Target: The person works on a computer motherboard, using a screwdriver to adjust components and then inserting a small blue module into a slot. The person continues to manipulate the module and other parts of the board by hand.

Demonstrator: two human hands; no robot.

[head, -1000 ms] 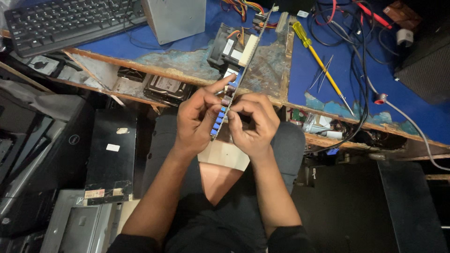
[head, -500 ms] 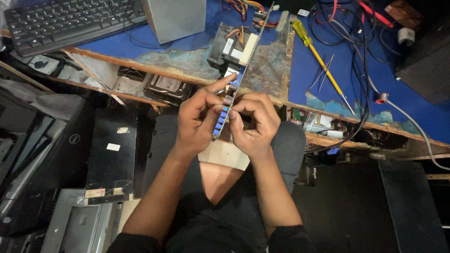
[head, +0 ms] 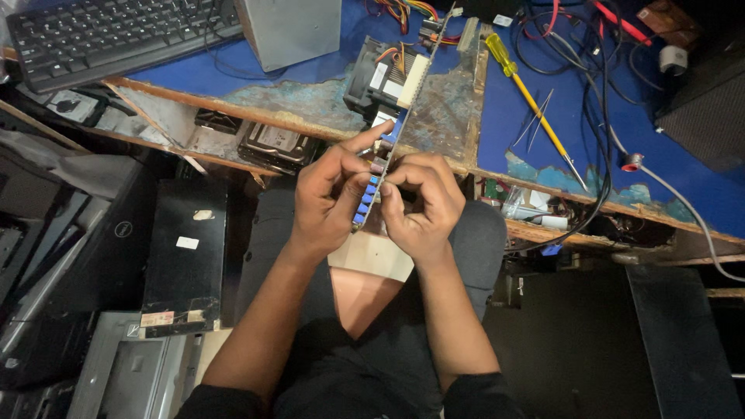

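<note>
A long computer circuit board (head: 407, 91) stands on edge, seen edge-on, running from my lap up over the blue workbench (head: 497, 124). It carries blue connectors near my hands and a black fan block at its far left side. My left hand (head: 330, 194) grips the board's near end from the left, index finger stretched along it. My right hand (head: 423, 203) pinches the same near end from the right, fingers curled against the blue connectors.
A yellow-handled screwdriver (head: 531, 101) lies on the bench to the right, beside tangled black cables (head: 597, 93). A black keyboard (head: 116, 35) and grey metal box (head: 291, 27) sit far left. A hard drive (head: 275, 147) rests on the shelf below; black computer cases (head: 182, 256) stand at left.
Both hands keep hold of the board's near end; my fingers shift slightly along the blue connectors. Nothing else has moved.
</note>
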